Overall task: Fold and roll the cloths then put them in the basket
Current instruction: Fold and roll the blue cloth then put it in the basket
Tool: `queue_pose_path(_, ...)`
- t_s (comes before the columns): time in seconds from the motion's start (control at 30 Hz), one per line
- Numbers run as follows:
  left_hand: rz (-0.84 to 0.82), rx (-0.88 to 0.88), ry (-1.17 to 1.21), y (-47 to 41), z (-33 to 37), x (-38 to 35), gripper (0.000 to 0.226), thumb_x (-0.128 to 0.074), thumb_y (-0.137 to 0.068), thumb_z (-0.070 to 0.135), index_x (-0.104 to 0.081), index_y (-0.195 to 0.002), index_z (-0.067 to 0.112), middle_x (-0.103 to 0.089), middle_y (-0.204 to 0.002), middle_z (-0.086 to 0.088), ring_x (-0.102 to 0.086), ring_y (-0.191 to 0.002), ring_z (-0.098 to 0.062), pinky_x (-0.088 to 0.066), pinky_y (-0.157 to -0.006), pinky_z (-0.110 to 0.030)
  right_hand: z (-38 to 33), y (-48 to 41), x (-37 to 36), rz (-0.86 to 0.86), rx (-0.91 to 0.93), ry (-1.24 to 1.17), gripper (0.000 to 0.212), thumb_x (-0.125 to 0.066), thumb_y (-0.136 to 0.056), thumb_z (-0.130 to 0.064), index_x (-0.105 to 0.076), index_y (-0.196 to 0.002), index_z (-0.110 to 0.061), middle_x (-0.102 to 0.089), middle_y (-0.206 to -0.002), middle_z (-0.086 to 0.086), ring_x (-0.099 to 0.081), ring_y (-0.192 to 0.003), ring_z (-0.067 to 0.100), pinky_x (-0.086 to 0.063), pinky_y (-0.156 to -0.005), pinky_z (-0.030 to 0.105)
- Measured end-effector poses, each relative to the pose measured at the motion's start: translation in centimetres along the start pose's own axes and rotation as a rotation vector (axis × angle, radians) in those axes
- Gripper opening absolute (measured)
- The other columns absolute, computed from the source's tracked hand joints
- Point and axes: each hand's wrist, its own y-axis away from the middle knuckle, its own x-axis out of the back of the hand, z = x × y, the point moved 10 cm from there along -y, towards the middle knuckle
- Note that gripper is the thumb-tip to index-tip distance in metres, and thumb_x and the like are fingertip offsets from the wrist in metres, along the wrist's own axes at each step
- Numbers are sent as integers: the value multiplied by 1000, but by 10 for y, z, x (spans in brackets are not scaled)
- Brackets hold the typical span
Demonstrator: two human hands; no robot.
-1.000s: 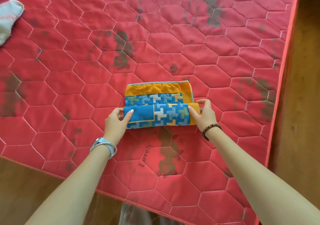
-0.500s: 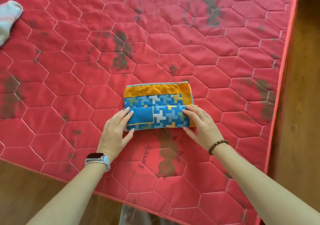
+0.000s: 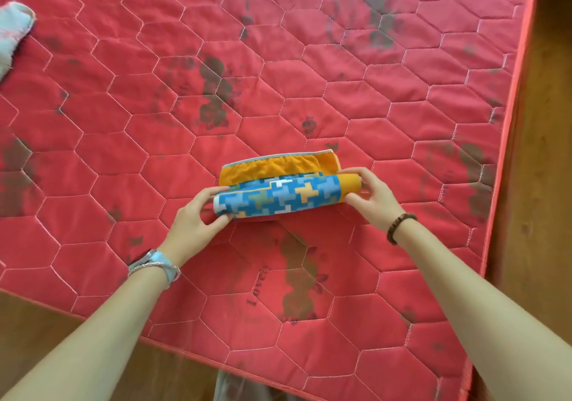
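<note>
A blue patterned cloth with an orange border lies partly rolled on the red quilted mat. The rolled part is a thick tube, with a narrow orange strip of flat cloth left beyond it. My left hand grips the tube's left end, thumb under and fingers over. At the orange right end my right hand grips the roll the same way. No basket is in view.
A pale blue-white cloth lies at the mat's far left edge. Brown wooden floor runs along the mat's right side and shows at the lower left. Dark printed marks dot the mat.
Both hands have rolled the cloth further away from me. The roll is thicker and the flat blue band beyond it has been taken up. Fingers that pressed flat now curl round the ends.
</note>
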Motion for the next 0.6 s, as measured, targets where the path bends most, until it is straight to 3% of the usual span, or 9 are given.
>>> queue_pose_path(0.07, 18, 71, 113, -8, -5, 4, 38, -68, -91, 12, -59, -123, 30, -66, -119, 9, -62, -105, 4, -46, -93, -17, 9, -11, -3, -55, -81, -110, 31, -63, -89, -2, -55, -114, -20, -67, -103, 6, -63, -93, 15, -51, -87, 29)
queue_pose_path(0.13, 47, 161, 151, -18, -10, 4, 25, -61, -97, 19, -56, -117, 34, -63, -116, 6, -59, -98, 11, -46, -88, -10, 20, -18, -9, -81, -199, -147, 21, -61, -95, -15, -54, -114, -20, -67, -105, 9, -64, -95, 19, -53, -85, 31)
queue_pose_path(0.2, 88, 253, 173, -26, -19, 1, 18, -58, -97, 36, -56, -115, 31, -63, -112, 5, -60, -99, 3, -49, -96, -25, 28, -25, -10, -31, -285, -127, 23, -60, -96, -27, -55, -117, -19, -65, -107, 7, -65, -98, 23, -55, -86, 36)
queue_pose_path(0.27, 120, 335, 178, -31, -27, -2, 39, -53, -89, 58, -58, -113, 27, -64, -110, 3, -62, -105, -14, -49, -99, -45, 27, -32, -7, 44, -323, -51, 32, -58, -97, -33, -56, -121, -14, -62, -110, 4, -62, -99, 22, -53, -89, 37)
queue_pose_path(0.3, 143, 373, 176, -34, -32, -3, 49, -51, -86, 64, -59, -113, 25, -62, -113, 0, -62, -107, -19, -50, -99, -48, 26, -36, -7, 71, -339, -6, 36, -57, -97, -35, -56, -124, -11, -60, -112, 4, -59, -100, 21, -51, -90, 36)
queue_pose_path(0.43, 227, 495, 159, -44, -34, -6, 43, -49, -98, 50, -57, -120, 13, -40, -121, -7, -53, -104, -23, -45, -100, -36, 25, -46, -5, 142, -401, 115, 45, -55, -96, -42, -55, -126, -9, -57, -125, 12, -56, -113, 26, -45, -99, 39)
queue_pose_path(0.5, 227, 531, 123, -48, -33, -6, 44, -47, -99, 49, -56, -119, 11, -46, -121, -11, -51, -102, -22, -40, -91, -31, 22, -51, -5, 166, -410, 125, 45, -54, -96, -42, -54, -127, -9, -54, -130, 16, -54, -118, 28, -43, -102, 40)
queue_pose_path(0.6, 217, 549, 159, -53, -32, -3, 44, -48, -97, 54, -54, -113, 14, -60, -110, -4, -57, -102, -23, -40, -83, -32, 17, -56, -7, 171, -424, 83, 47, -52, -98, -42, -49, -131, -9, -54, -134, 12, -53, -121, 25, -42, -93, 31)
